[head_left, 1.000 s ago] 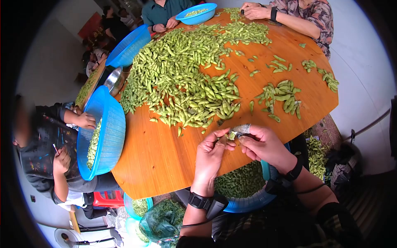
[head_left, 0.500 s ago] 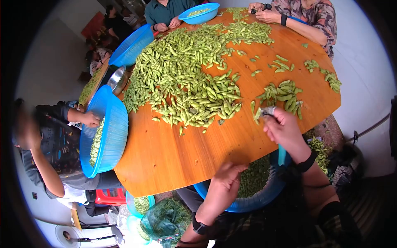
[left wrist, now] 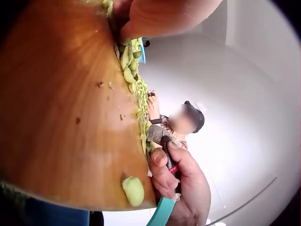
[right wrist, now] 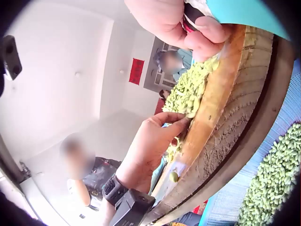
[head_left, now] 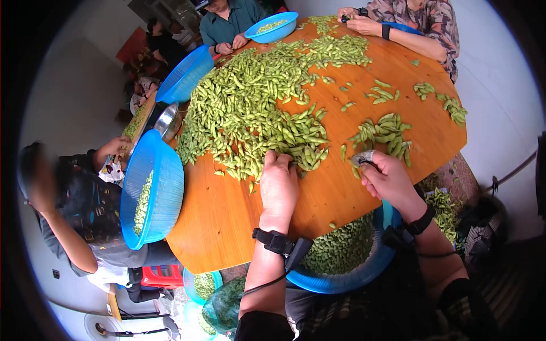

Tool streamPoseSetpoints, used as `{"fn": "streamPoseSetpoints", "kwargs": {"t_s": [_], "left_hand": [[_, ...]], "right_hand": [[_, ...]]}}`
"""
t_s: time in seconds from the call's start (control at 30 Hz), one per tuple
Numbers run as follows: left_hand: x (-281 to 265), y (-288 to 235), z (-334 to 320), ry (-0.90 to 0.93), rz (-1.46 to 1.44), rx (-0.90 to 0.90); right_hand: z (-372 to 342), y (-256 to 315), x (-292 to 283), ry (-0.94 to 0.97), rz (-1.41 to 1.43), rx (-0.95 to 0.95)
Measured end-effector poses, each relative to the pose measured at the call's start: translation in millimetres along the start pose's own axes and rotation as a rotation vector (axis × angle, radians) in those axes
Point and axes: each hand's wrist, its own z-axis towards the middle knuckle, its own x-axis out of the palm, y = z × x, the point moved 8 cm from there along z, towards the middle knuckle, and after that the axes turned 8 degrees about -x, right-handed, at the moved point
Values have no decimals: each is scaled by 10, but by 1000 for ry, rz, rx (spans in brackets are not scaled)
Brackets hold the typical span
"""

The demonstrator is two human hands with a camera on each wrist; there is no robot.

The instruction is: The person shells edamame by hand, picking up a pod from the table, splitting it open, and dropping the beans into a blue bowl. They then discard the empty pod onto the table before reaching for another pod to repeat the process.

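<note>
My left hand (head_left: 278, 184) reaches into the near edge of a heap of green soybean pods (head_left: 244, 108). In the right wrist view its thumb and forefinger pinch a pod (right wrist: 190, 113) there. Above the table's near right side, my right hand (head_left: 389, 176) has curled fingers round a dark tool (left wrist: 173, 165) with a red band. A grey wrap (left wrist: 157, 134) covers one of its fingers, and a teal strip (left wrist: 162, 212) hangs below the palm. Just beyond this hand lies a small group of pods (head_left: 387, 131). One loose shelled bean (left wrist: 134, 190) sits at the table edge.
Below the table edge stands a blue basket (head_left: 341, 282) of shelled beans. Another blue basket (head_left: 165, 187) is at the left, beside a seated person (head_left: 85, 204). Two people work across the wooden table (head_left: 222, 227), near a blue bowl (head_left: 273, 34). Pods fill the floor at right (head_left: 443, 210).
My hands were together over the table edge, then parted. The left dipped over the lower basket, then went forward to the pods. The right moved right, toward the small group, keeping its tool.
</note>
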Motion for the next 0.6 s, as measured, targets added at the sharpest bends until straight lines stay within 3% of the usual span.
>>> {"fn": "streamPoseSetpoints", "kwargs": {"t_s": [0.17, 0.3, 0.33, 0.37, 0.43, 0.5, 0.6], "left_hand": [[-148, -79, -203, -5, -8, -10], [-180, -165, -477, -7, -347, 84], [-74, -52, -542, 110, -439, -95], [-67, -85, -589, 114, -442, -92], [18, -33, -666, 189, -589, -255], [50, -13, -712, 180, -578, -228], [-38, -174, -758, 137, -419, -28]], "right_hand": [[-52, 27, 173, 97, -26, -45], [-104, 155, 541, 257, 22, -92], [-112, 174, 613, 278, 32, -70], [-122, 179, 663, 302, 41, -49], [-143, 137, 708, 318, 54, -37], [-161, 121, 748, 339, 64, -24], [-197, 112, 764, 356, 85, 9]]}}
